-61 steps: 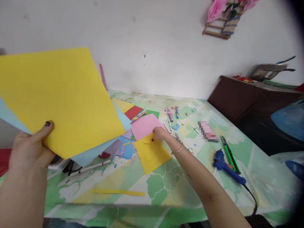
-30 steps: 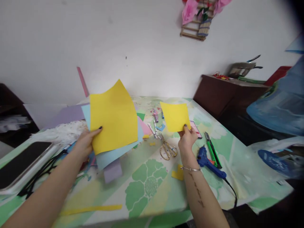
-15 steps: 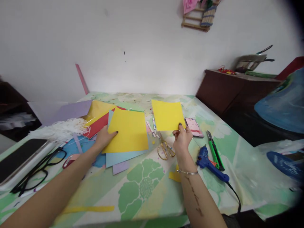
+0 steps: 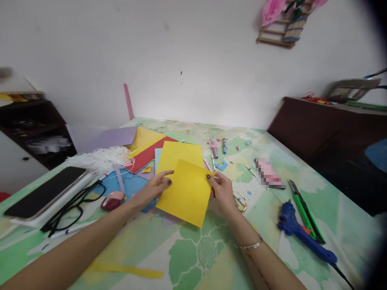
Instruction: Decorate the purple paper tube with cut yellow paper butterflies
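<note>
A yellow paper sheet (image 4: 189, 197) is held tilted over the table, in front of another yellow sheet (image 4: 181, 151) lying on a paper stack. My right hand (image 4: 222, 189) pinches it near its upper right corner, thumb on the front. At its left edge, my left hand (image 4: 155, 187) has the thumb over the front and the index finger reaching behind the edge. Gold-handled scissors (image 4: 241, 201) lie just right of my right hand, partly hidden by it. A yellow strip (image 4: 142, 272) lies near the table's front edge.
On the right lie a blue glue gun (image 4: 302, 233), a green utility knife (image 4: 305, 213) and a blurred pink-screened phone (image 4: 269, 173). Leftward are black glasses (image 4: 71, 209), a dark phone (image 4: 45, 191), a small red-pink case (image 4: 112, 200) and white string (image 4: 102, 159). Markers (image 4: 213, 163) lie behind.
My right hand has brought the yellow sheet left and nearer, in front of the stack. My left hand has left the stacked sheet for the held one. The view has turned left.
</note>
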### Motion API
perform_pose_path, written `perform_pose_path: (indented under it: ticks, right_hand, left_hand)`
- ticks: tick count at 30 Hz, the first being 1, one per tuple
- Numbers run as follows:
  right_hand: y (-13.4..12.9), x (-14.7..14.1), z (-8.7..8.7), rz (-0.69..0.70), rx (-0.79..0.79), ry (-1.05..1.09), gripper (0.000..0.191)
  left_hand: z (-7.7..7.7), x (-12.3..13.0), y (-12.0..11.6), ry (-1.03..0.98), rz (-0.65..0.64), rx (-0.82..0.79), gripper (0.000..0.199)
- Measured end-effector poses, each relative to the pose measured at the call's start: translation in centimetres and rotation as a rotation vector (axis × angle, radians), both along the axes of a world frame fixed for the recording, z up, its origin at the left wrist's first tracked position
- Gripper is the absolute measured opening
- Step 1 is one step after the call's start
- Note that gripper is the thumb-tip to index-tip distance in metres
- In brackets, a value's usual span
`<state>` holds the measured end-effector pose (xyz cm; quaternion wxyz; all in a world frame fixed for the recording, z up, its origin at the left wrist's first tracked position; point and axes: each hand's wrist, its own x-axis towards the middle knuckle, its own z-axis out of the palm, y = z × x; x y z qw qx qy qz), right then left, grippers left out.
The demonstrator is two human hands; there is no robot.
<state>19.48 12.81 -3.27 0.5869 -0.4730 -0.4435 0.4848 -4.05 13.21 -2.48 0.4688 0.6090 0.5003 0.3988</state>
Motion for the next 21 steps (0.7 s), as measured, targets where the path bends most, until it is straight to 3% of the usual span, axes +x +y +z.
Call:
perform_pose_path:
  ticks: [3, 8, 10, 14, 17, 21]
  right_hand:
    - [-0.4, -0.6, 0.1, 0.057, 0.011, -0.064, 0.038]
    - [-1.6, -1.1, 0.1, 0.195, 0.108, -0.285, 0.064]
    - [-2.0, -1.3, 0.0, 0.227, 0.16, -0.42, 0.057]
    - [-2.4, -1.7, 0.0, 0.3, 0.152, -0.551, 0.02]
    - [-2.3, -1.7, 0.2, 0.342, 0.115, -0.503, 0.02]
    - [-2.1, -1.3, 0.3, 0.309, 0.13, -0.431, 0.025]
  left_hand:
    - [-1.1, -0.2, -0.3, -0.133, -0.008, -0.062, 0.06]
    - [-2.1, -1.4, 0.8, -0.315, 0.08, -0.038, 0.049]
    - [-2.0, -1.6, 1.1, -0.361, 0.087, -0.03, 0.046]
    - [-1.7, -1.5, 1.0, -0.438, 0.083, -0.025, 0.045]
    - [-1.5, -1.4, 0.7, -0.485, 0.09, -0.019, 0.048]
    - [-1.2, -1.3, 0.6, -0.506, 0.117, 0.02, 0.073]
